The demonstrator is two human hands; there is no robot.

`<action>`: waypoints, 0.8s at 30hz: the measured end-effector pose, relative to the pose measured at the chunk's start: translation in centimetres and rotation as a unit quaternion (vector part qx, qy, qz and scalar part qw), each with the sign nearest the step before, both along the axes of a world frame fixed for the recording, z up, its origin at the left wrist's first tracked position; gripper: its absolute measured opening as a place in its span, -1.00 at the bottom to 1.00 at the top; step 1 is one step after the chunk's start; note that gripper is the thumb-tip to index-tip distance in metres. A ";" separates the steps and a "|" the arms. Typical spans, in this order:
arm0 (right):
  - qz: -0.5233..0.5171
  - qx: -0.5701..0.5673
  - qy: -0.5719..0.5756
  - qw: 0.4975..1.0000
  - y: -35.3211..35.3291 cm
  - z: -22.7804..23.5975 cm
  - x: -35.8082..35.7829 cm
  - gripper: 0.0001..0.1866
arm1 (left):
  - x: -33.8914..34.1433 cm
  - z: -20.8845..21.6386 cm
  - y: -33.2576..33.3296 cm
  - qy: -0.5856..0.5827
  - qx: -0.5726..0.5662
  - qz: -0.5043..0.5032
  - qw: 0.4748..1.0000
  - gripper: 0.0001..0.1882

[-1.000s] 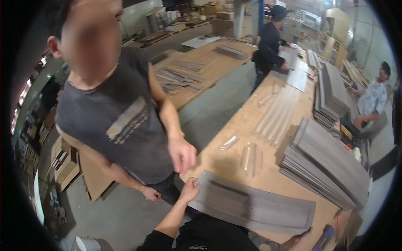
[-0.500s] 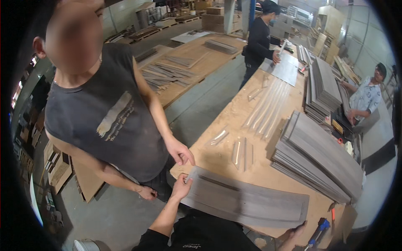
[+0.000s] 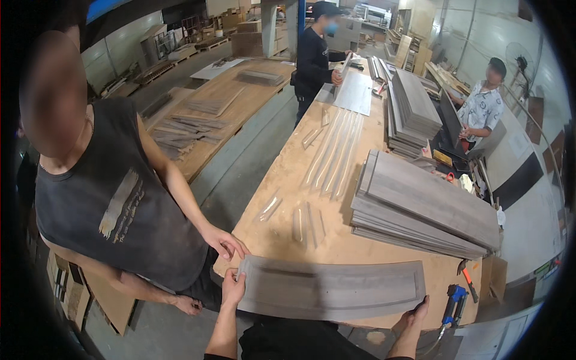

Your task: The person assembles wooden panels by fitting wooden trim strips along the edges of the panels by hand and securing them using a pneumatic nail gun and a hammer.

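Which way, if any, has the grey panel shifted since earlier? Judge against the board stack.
No. The grey panel still lies along the workbench near edge, below the board stack, left hand and right hand gripping its ends.

This is a woodworking shop or panel factory. A long plywood workbench (image 3: 336,180) runs down the hall. On its right side lie stacks of grey boards (image 3: 420,204); beyond them stands a second stack (image 3: 411,108). Clear plastic strips (image 3: 333,150) lie along its middle. A blue nail gun (image 3: 453,300) sits at its near right corner. Left of the bench, across a concrete aisle, another table (image 3: 210,114) carries more boards.
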State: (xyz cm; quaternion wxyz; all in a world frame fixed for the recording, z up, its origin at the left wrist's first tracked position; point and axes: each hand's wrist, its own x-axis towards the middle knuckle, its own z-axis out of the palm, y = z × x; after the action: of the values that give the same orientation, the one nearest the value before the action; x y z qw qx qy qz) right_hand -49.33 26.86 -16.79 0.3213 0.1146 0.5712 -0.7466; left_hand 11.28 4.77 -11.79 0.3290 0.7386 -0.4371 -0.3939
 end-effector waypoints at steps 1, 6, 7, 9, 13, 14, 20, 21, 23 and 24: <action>0.026 -0.043 -0.005 0.999 0.5 -0.8 -0.5 -0.37 | 0.0 -0.1 0.3 -0.010 -0.007 0.002 1.000 -0.69; 0.048 -0.064 -0.023 0.997 0.4 -0.3 -0.3 -0.31 | -0.6 1.6 1.0 0.008 0.016 0.012 1.000 -0.68; 0.062 -0.038 -0.010 0.997 0.8 -0.4 -0.5 -0.31 | -0.6 1.7 1.2 0.025 0.025 0.013 0.999 -0.68; 0.070 -0.012 0.000 0.997 1.3 0.1 -0.1 -0.30 | -0.3 1.1 1.4 0.040 0.033 0.009 0.999 -0.68; 0.117 0.053 0.001 0.992 2.8 1.6 -0.7 -0.43 | 0.0 0.6 0.1 0.003 -0.001 -0.059 0.998 -0.66; 0.089 0.029 -0.019 0.995 2.5 1.9 -0.6 -0.44 | -0.5 1.5 -0.3 0.021 -0.011 -0.064 0.998 -0.65; 0.163 -0.104 -0.039 0.980 3.8 4.7 1.8 -0.44 | 1.8 4.2 -4.6 0.076 -0.198 -0.069 0.975 -0.65; 0.213 -0.114 0.007 0.970 4.3 5.1 1.6 -0.42 | 3.5 3.8 -5.7 0.031 -0.187 -0.071 0.979 -0.67; 0.261 0.015 0.102 0.960 2.4 9.7 2.6 -0.39 | 4.7 4.4 -7.5 0.084 -0.259 -0.038 0.961 -0.58; 0.225 0.043 0.140 0.963 1.5 9.6 2.4 -0.39 | 5.3 4.1 -8.8 0.084 -0.279 -0.015 0.956 -0.52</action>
State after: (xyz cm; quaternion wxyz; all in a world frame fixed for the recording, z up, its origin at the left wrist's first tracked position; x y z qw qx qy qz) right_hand -46.96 28.32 -7.19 0.3924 -0.1088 0.6531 -0.6385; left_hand 16.59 -4.02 -7.65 0.5517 0.5750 -0.5116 -0.3214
